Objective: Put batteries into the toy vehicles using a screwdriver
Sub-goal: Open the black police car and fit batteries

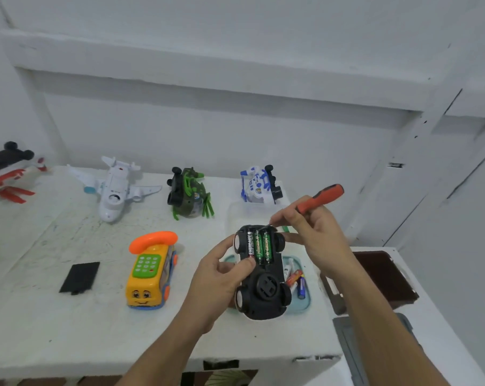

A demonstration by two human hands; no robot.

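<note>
Toy car (263, 291), black and turned belly-up, is held just above the near right part of the white table (41, 316). The left hand (221, 277) comes in from 7 o'clock and grips the car's side. Its fingers curl under the body and its thumb presses the near end of the black battery (249, 246).

The right hand (313, 235) reaches in from 4 o'clock, with its fingers wrapped round the orange-and-black handle of a screwdriver (323, 196). The forefinger stretches along the shaft and the handle tilts up toward 1 o'clock. The tip meets the far end of the open battery bay. Two green batteries (263, 245) lie side by side in the bay, at the black one's 3 o'clock.

The black battery reads "EVEREADY" along its length; the print on the green ones is too small to read.

A teal tray (305, 305) sits under the car, with loose batteries (297, 280) in it at the car's 3 o'clock. A yellow bus-shaped toy phone (152, 271) stands at 9 o'clock, and the black battery cover (80, 277) lies flat further out the same way. Along the far edge are a white toy aeroplane (116, 188) at 10 o'clock, a green toy helicopter (189, 193) at 11 and a blue-and-white toy vehicle (260, 185) at 12.
</note>
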